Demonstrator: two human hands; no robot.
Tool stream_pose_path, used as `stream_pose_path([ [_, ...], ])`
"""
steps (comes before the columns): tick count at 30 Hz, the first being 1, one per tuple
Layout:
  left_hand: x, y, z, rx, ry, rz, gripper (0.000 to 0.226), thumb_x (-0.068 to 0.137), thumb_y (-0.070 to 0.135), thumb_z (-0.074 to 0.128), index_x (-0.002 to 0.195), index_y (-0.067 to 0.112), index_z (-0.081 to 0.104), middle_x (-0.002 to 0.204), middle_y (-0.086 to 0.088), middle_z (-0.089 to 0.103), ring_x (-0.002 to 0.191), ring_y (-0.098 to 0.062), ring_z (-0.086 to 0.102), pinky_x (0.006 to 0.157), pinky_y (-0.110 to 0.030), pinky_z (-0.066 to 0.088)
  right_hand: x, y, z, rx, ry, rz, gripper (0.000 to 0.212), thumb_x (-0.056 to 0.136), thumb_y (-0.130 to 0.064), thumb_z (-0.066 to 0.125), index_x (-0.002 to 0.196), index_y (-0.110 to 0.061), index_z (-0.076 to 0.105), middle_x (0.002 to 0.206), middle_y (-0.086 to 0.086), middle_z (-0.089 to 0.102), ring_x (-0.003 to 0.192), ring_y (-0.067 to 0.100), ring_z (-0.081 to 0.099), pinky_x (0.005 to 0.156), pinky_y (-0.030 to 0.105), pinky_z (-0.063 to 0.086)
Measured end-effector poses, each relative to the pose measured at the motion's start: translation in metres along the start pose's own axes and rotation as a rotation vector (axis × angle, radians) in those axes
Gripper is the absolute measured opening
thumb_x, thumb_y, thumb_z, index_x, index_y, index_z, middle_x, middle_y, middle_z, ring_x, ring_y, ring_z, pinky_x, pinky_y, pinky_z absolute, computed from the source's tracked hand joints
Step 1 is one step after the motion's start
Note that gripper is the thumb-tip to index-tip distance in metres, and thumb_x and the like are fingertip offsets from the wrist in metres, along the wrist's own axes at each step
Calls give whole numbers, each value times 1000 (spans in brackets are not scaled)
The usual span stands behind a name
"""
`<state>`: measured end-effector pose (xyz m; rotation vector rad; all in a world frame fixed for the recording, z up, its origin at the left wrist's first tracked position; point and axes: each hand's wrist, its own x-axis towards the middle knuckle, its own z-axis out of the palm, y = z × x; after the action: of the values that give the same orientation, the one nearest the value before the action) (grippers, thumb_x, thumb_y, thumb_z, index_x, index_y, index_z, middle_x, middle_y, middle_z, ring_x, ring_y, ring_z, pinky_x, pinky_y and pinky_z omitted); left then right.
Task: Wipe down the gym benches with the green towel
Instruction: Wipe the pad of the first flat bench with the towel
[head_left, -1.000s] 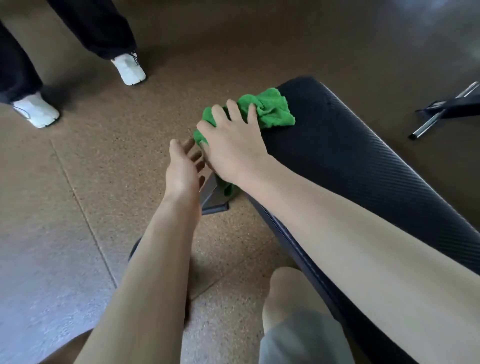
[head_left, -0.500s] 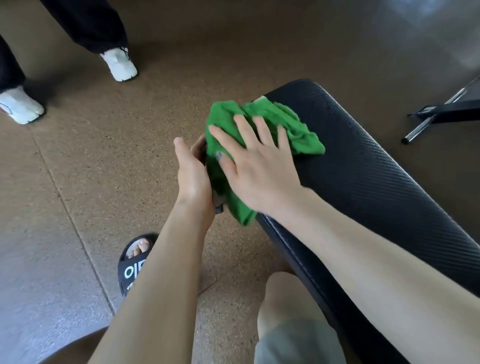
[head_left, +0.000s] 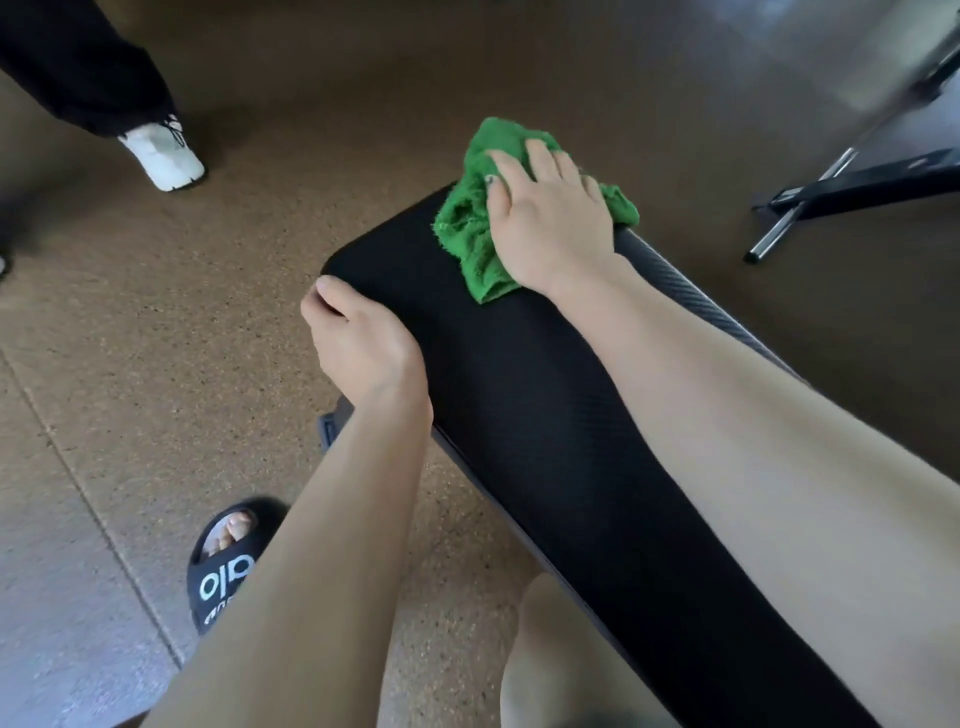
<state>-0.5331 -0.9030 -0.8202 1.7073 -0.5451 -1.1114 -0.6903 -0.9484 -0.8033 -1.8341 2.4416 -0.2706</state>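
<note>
A black padded gym bench (head_left: 524, 405) runs from the lower right up to the middle of the view. The crumpled green towel (head_left: 467, 228) lies on its far end. My right hand (head_left: 550, 213) presses flat on the towel with the fingers spread. My left hand (head_left: 363, 343) grips the bench's near left edge, thumb on top of the pad and fingers curled over the side.
Another person's white shoe (head_left: 163, 156) and black trouser leg stand on the brown speckled floor at the upper left. A second bench's metal frame (head_left: 852, 187) lies at the upper right. My black slide sandal (head_left: 228, 561) and my knee (head_left: 561, 654) are at the bottom.
My right hand has pushed the towel from the bench's left side up onto its far end. My left hand moved from beside the bench onto its left edge.
</note>
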Motion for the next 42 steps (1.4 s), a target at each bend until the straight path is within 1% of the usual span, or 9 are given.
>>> stream_pose_path([
  [4,-3,0,1,75,27,43,47,111,45,25,148,27,48,142,4,55,106,-10,47,90,-26,35,-44,46,-9,-21,-37,147,53,112,-43,20,164,-34,25,164,8,36,146,33,37,116,51,31],
  [11,-13,3,-1,150,51,69,50,110,48,26,146,24,50,139,2,59,106,-12,50,89,-27,35,-192,27,-17,-88,-51,13,59,108,-44,19,162,-29,34,167,14,35,152,39,34,122,57,29],
  [15,-8,4,2,177,101,72,49,108,49,27,136,22,57,128,2,63,107,-18,56,86,-28,35,-143,9,-13,-60,-72,-131,58,107,-46,21,161,-34,35,167,10,35,140,38,45,117,59,31],
  [21,-3,-1,4,201,143,111,47,107,52,31,125,20,61,107,6,58,96,-17,52,83,-28,37,-13,-43,4,-60,-134,-232,51,110,-49,22,157,-40,39,166,0,36,154,32,25,121,60,19],
  [24,-2,0,4,203,144,120,44,108,51,31,117,20,61,99,10,55,93,-16,52,80,-25,35,-1,-31,2,-60,-81,-186,51,110,-49,23,154,-37,45,162,-2,42,153,27,29,119,56,25],
  [28,-5,2,3,208,117,100,38,108,51,29,111,24,57,99,13,53,92,-12,53,81,-24,36,-10,17,-8,40,-55,45,52,110,-50,20,159,-41,33,165,2,35,148,32,35,116,55,30],
  [32,-12,6,2,201,91,80,42,108,52,29,120,25,59,103,15,55,81,-1,52,63,-15,34,-58,79,-30,173,-121,305,50,110,-49,18,158,-39,31,138,10,56,126,40,53,99,50,39],
  [36,-16,6,-1,203,67,92,49,108,53,28,134,24,58,114,12,55,96,-9,53,80,-20,35,-141,124,-40,89,-83,386,49,111,-44,24,158,-32,34,133,13,58,122,41,52,95,49,42],
  [42,-8,-2,1,178,83,96,48,106,56,29,126,25,60,112,12,61,98,-9,60,69,-18,38,-171,130,-43,-75,-44,423,53,110,-39,25,160,-23,34,135,18,56,118,44,50,97,51,40],
])
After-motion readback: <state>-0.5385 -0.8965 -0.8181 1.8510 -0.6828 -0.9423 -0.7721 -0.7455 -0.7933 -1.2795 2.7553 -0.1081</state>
